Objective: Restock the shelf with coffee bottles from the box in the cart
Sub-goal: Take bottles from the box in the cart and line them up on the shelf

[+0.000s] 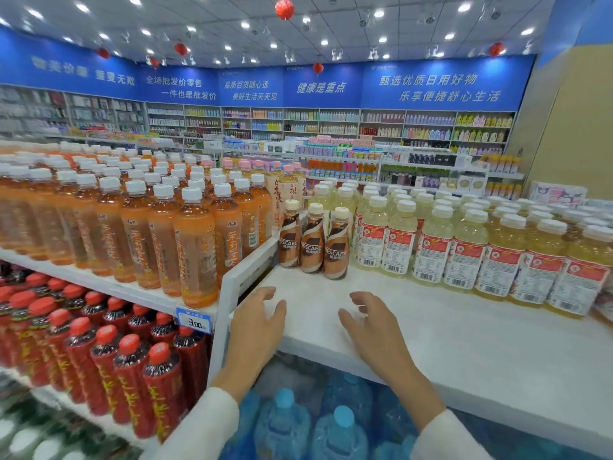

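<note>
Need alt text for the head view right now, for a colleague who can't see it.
Both hands, left hand and right hand, hover open and empty over the bare white shelf, in front of three coffee bottles standing between orange tea bottles and pale yellow drink bottles.

I cannot find the cart or its box anywhere. The coffee bottles (313, 242) stand three abreast on the shelf (431, 330), and whether more stand behind them I cannot tell. Each label's first letter curves out of view. Left of the coffee bottles, the orange tea bottles (139, 227) smear into blur toward the frame's edge. Below the shelf, the blue water jugs (311, 423) are cut off by the bottom edge. Far wall shelving (331, 124) holds goods too small to identify.
</note>
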A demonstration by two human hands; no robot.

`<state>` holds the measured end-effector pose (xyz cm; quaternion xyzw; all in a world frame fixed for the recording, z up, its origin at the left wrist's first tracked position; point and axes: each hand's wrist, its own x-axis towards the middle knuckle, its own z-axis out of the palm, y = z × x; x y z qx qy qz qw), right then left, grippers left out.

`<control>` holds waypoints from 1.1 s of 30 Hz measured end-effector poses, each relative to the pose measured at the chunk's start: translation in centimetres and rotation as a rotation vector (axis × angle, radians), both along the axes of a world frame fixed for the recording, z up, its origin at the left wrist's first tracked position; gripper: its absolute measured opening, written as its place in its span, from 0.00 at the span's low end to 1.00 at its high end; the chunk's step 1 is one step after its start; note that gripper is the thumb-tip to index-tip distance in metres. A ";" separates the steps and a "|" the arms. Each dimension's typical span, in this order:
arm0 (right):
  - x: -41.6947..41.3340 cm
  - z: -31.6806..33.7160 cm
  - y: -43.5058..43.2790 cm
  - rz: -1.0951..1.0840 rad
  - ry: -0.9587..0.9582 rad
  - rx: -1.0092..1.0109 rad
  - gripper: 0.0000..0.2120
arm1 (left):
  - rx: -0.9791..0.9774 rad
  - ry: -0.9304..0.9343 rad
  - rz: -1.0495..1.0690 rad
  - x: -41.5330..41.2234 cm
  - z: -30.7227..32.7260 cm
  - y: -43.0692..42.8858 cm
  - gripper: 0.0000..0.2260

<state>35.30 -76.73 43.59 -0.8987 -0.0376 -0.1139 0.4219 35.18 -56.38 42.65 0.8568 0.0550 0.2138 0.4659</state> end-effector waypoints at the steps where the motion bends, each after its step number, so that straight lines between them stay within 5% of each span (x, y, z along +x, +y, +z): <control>1: -1.3 -0.1 0.2 0.031 -0.020 0.001 0.20 | 0.001 -0.021 0.015 -1.7 -0.2 0.6 0.16; 11: -12.7 -3.1 8.4 0.323 -0.044 0.074 0.22 | -0.112 -0.005 0.301 -18.2 -4.3 9.1 0.17; 18: -18.7 -9.2 19.1 0.515 0.189 0.150 0.15 | -0.207 0.108 0.568 -29.5 -9.0 17.2 0.15; 33: -31.8 -23.2 37.8 0.698 0.602 -0.110 0.18 | -0.480 0.465 0.952 -50.0 -24.4 30.3 0.15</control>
